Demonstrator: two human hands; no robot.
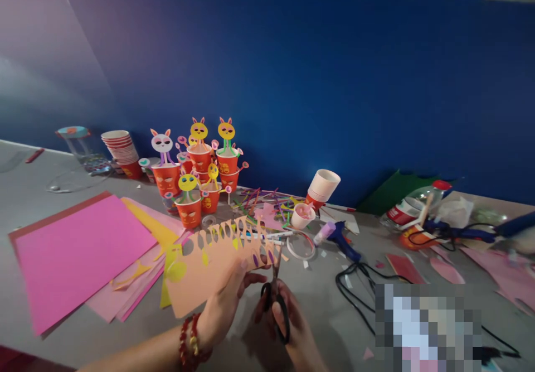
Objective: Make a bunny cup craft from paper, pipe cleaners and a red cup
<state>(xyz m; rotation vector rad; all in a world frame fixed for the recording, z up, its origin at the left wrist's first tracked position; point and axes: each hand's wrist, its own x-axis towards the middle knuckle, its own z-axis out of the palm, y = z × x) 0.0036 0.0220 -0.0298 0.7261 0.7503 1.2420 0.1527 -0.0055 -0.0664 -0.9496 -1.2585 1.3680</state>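
Note:
My left hand [228, 299], with red bead bracelets at the wrist, grips a sheet of peach paper [196, 288] near its right end. Oval holes and notches run along the sheet's upper edge. In my right hand [292, 316] is a pair of scissors [275, 283] with black handles, thumb and fingers in the loops. Their blades point away from me and lie at the paper's right edge, beside small cut-outs. Whether the blades touch the paper is hard to tell.
Red paper cups with animal faces [190, 207] stand behind the paper. Pink sheets [83, 249] lie left. Coloured sticks [267, 199], a tape roll [301, 246], a glue stick [325, 231] and a blue glue gun [345, 241] with a black cord [355, 299] lie beyond and to the right.

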